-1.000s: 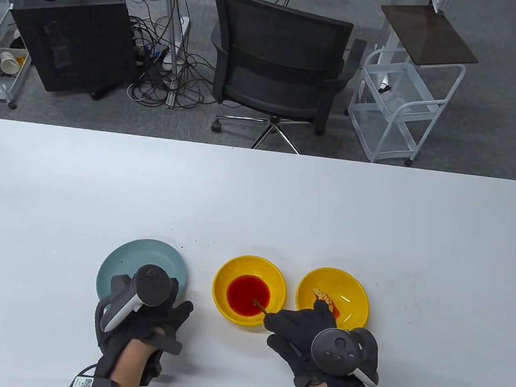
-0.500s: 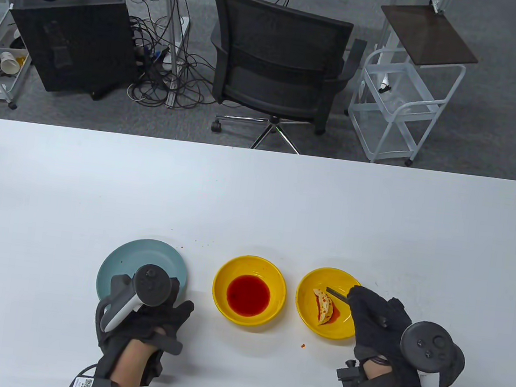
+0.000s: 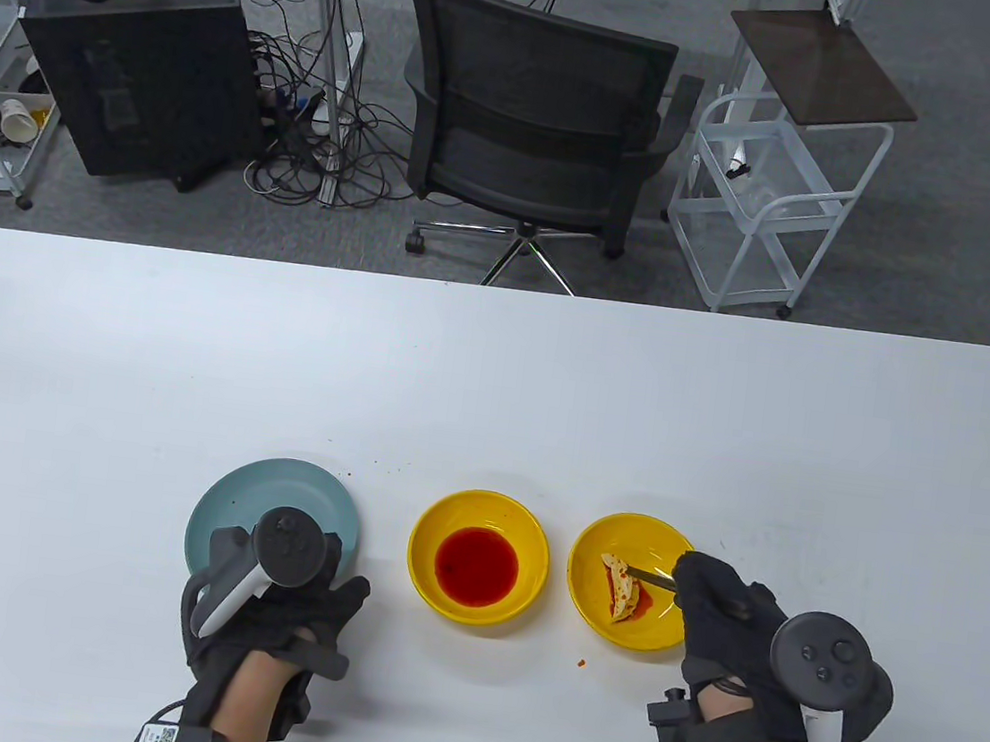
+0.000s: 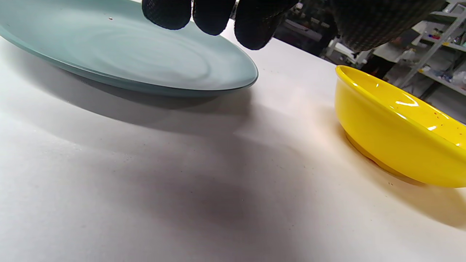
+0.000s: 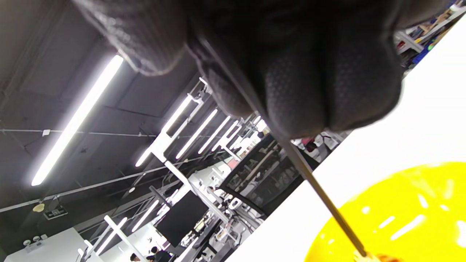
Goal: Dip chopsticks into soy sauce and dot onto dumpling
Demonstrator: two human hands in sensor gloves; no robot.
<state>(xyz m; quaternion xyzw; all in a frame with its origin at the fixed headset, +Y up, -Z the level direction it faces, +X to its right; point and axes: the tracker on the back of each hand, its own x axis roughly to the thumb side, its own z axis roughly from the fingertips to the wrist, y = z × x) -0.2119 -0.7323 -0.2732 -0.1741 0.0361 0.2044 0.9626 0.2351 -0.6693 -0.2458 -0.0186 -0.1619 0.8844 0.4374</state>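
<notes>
**Chopstick tips at the dumpling, right-hand bowl**

Table view. We see the right hand [image 3: 730,621] gripping the chopsticks [image 3: 648,575], fingers clenched around the shafts. The tips reach the dumpling [image 3: 620,587], which lies in the right yellow bowl [image 3: 665,640] and carries red sauce marks. The sauce bowl [image 3: 529,533], holding red sauce [image 3: 476,566], stands between that bowl and the blue-grey plate [image 3: 264,487]. The left hand [image 3: 284,616] rests on the table [image 3: 493,389] at the plate's near edge, with the tracker over the plate; we cannot tell from this view how its fingers lie. A red spot [image 3: 580,661] marks the table just in front of the right bowl.

Left wrist view. We see three gloved fingertips [image 4: 213,16] hanging above the plate's [image 4: 145,58] rim, holding nothing. The sauce bowl's [image 4: 386,145] outer wall stands to the right, apart from the plate.

Right wrist view. We see the gloved fingers [image 5: 302,83] closed on a chopstick shaft [image 5: 324,193], which runs down into the yellow bowl [image 5: 400,218].
</notes>
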